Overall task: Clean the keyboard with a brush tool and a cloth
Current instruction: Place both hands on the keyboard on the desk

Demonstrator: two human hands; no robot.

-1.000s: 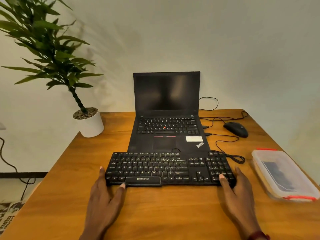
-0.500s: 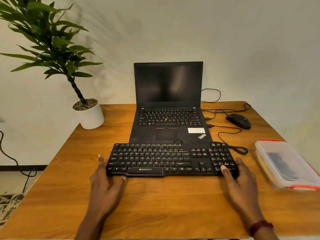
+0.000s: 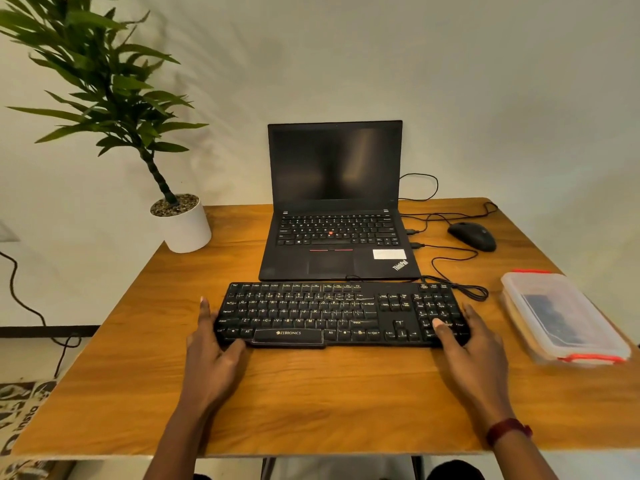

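Your left hand (image 3: 211, 355) and right hand (image 3: 474, 355) have stayed at the two ends of the keyboard (image 3: 339, 313), fingers straight against it, thumbs touching its near corners. It lies on the table (image 3: 329, 393), just in front of the laptop (image 3: 336, 258).

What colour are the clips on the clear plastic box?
Red clips on the box, best seen in the head view.

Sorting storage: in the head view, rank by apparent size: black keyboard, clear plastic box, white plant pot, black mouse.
1. black keyboard
2. clear plastic box
3. white plant pot
4. black mouse; pot and mouse sit farther back
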